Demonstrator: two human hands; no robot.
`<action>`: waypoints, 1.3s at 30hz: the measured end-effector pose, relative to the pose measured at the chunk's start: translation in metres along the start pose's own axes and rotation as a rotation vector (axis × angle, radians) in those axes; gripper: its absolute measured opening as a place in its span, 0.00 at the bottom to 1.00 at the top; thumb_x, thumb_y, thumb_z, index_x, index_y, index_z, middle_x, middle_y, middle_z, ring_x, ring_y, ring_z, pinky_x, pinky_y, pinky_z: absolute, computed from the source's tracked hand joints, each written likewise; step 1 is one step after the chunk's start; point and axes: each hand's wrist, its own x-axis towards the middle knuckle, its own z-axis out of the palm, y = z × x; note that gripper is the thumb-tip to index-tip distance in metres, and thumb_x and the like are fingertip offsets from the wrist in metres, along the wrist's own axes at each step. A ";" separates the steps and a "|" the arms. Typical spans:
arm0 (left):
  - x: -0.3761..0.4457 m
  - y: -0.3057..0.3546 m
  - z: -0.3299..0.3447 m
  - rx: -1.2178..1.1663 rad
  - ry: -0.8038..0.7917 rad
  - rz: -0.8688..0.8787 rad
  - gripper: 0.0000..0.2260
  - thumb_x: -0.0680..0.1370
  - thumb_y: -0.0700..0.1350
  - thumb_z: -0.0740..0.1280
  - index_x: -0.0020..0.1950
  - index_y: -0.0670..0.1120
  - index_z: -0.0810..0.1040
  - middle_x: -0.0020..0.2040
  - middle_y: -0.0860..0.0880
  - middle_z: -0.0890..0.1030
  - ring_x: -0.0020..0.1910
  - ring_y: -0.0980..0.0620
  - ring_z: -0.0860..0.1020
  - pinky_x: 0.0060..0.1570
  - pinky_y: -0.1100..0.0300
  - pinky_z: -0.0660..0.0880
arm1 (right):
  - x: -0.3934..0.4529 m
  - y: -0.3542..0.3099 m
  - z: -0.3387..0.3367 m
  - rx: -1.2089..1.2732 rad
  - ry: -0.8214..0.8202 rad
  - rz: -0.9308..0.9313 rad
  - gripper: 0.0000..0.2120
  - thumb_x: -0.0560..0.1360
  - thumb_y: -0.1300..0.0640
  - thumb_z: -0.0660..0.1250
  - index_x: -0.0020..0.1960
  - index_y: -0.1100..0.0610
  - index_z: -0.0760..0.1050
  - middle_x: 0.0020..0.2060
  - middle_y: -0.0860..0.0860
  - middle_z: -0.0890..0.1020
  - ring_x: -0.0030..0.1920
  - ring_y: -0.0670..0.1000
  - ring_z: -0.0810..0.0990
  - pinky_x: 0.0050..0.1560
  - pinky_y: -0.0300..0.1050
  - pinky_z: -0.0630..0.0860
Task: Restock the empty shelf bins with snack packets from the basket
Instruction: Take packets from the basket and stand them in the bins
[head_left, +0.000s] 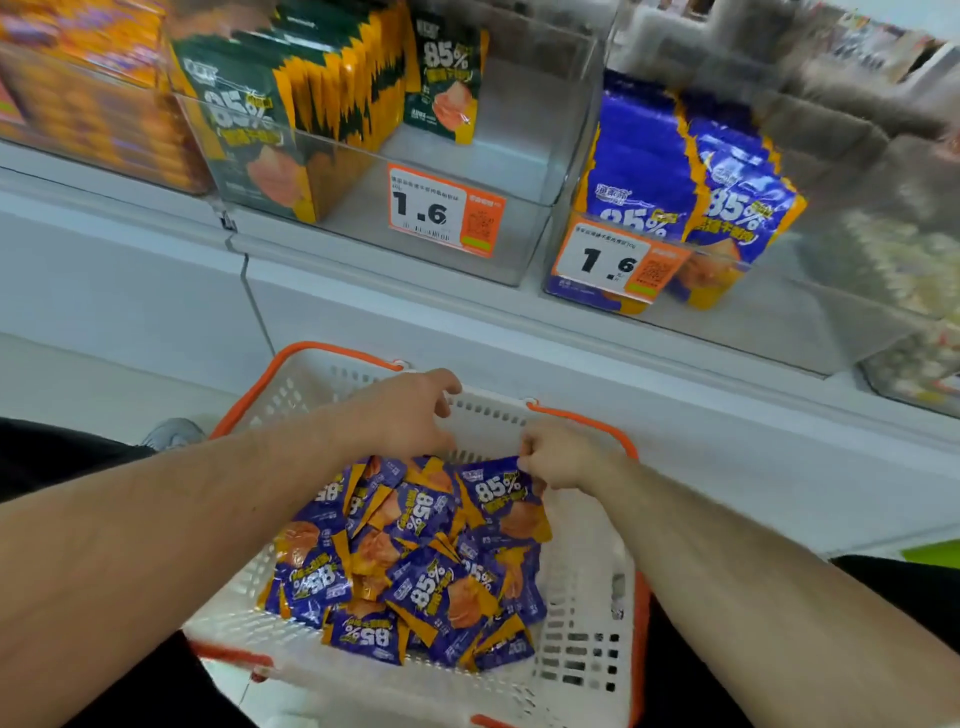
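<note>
Snack packets (410, 566), purple and orange, lie heaped in the white basket (582, 613) just beneath both hands, the right hand (558, 457) pinching the top edge of one purple packet (501, 499) while the left hand (410, 413) hovers just beside it with loosely curled fingers, gripping nothing, shelf bins (519, 171) above them.

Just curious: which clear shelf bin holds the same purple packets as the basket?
The right-hand bin, with purple packets standing inside. The middle bin holds dark green packets.
</note>
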 end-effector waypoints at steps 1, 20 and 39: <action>-0.003 0.001 0.000 -0.032 0.011 -0.007 0.30 0.74 0.51 0.72 0.73 0.52 0.63 0.64 0.53 0.74 0.53 0.52 0.79 0.52 0.52 0.79 | -0.009 -0.003 -0.016 0.070 0.035 -0.009 0.08 0.79 0.64 0.62 0.41 0.57 0.70 0.34 0.55 0.80 0.35 0.52 0.80 0.33 0.43 0.71; 0.000 0.129 -0.031 -0.506 0.343 0.331 0.07 0.75 0.42 0.71 0.50 0.53 0.81 0.48 0.53 0.85 0.48 0.52 0.83 0.51 0.51 0.78 | -0.155 -0.008 -0.160 0.713 0.581 -0.290 0.04 0.76 0.67 0.68 0.50 0.62 0.74 0.26 0.51 0.76 0.22 0.46 0.71 0.26 0.40 0.67; 0.063 0.145 -0.065 0.257 0.922 -0.025 0.41 0.72 0.59 0.72 0.75 0.44 0.55 0.64 0.47 0.75 0.65 0.46 0.73 0.68 0.53 0.59 | -0.126 0.027 -0.255 0.333 1.228 -0.029 0.04 0.76 0.55 0.70 0.49 0.54 0.77 0.43 0.51 0.79 0.48 0.54 0.78 0.45 0.44 0.71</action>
